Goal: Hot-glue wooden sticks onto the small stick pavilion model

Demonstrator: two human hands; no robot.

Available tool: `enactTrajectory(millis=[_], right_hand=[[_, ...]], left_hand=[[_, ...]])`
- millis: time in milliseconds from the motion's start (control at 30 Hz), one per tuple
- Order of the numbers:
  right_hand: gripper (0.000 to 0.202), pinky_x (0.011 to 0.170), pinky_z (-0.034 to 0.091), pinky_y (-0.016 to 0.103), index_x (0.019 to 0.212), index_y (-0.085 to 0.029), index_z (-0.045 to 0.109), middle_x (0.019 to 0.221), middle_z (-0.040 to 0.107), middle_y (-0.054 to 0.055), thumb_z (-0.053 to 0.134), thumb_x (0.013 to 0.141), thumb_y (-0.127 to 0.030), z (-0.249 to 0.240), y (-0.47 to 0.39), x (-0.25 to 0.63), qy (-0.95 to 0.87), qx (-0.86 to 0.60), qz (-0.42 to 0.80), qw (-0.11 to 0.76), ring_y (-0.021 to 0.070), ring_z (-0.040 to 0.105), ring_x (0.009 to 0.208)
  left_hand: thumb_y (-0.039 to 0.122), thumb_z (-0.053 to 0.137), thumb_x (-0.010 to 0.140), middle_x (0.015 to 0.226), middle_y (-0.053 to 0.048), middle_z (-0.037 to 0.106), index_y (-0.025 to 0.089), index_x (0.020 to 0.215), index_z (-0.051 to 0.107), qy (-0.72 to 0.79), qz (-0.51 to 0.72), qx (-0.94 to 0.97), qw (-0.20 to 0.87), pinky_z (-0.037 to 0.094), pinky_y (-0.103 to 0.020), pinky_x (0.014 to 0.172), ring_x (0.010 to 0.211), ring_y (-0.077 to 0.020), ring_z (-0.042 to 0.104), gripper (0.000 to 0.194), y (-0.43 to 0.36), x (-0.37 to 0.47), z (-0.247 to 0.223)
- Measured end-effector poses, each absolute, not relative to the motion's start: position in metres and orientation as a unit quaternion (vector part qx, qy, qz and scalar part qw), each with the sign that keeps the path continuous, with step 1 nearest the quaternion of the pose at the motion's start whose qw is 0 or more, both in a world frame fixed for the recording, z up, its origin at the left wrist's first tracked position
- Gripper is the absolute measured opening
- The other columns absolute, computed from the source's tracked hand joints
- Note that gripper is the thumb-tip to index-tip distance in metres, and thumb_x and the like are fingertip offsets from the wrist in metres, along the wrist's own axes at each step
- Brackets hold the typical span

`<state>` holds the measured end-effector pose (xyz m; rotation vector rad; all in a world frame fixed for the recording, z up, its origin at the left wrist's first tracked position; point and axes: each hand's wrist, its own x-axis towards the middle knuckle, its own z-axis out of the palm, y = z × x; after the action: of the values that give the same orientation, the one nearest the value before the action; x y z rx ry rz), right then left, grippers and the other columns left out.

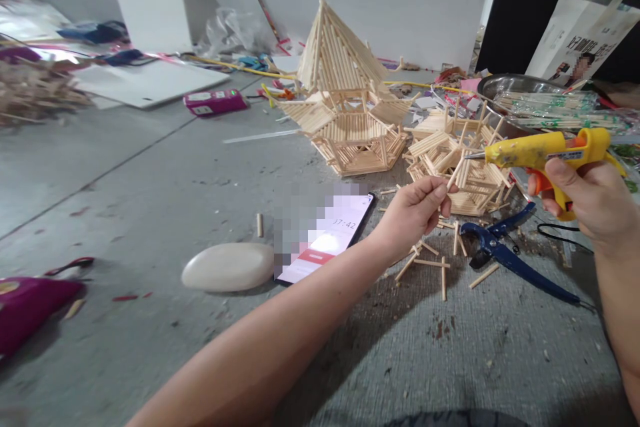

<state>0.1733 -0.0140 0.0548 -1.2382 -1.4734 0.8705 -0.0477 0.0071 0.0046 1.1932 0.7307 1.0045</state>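
My left hand (417, 208) pinches a short wooden stick (455, 178) by its lower end, tip pointing up and right. My right hand (583, 197) grips a yellow glue gun (545, 150) with an orange trigger; its metal nozzle points left, close to the stick's upper tip. Just behind the stick lies a flat assembly of glued sticks (457, 167). Farther back stands a tall stick-built pavilion model (340, 87) with a pointed roof.
Blue-handled cutters (505, 250) and several loose cut sticks (430, 267) lie on the grey floor below my hands. A phone (327, 240) and a smooth pale stone (227, 267) lie to the left. A metal bowl with packed sticks (545, 103) sits at the right rear.
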Motion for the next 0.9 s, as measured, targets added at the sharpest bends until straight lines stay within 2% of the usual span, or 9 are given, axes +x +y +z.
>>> enactTrajectory(millis=[333, 900], right_hand=[[0.029, 0.028, 0.03, 0.018, 0.071, -0.018, 0.06, 0.056, 0.057, -0.001, 0.062, 0.073, -0.046, 0.0583, -0.0147, 0.172, -0.601, -0.513, 0.37, 0.49, 0.0047, 0.044, 0.033], [0.026, 0.026, 0.026, 0.023, 0.064, -0.023, 0.059, 0.054, 0.055, 0.0, 0.061, 0.074, -0.046, 0.0558, -0.0145, 0.1722, -0.593, -0.516, 0.369, 0.495, 0.0067, 0.041, 0.033]], left_hand=[[0.032, 0.054, 0.081, 0.051, 0.007, 0.042, 0.015, 0.084, 0.057, 0.307, 0.441, 0.515, 0.668, 0.016, -0.018, 0.037, 0.036, -0.0016, 0.03, 0.018, 0.0062, -0.048, 0.0046], [0.035, 0.056, 0.079, 0.05, 0.008, 0.038, 0.016, 0.084, 0.057, 0.276, 0.441, 0.498, 0.694, 0.015, -0.018, 0.036, 0.037, -0.002, 0.027, 0.02, 0.0071, -0.0475, 0.0028]])
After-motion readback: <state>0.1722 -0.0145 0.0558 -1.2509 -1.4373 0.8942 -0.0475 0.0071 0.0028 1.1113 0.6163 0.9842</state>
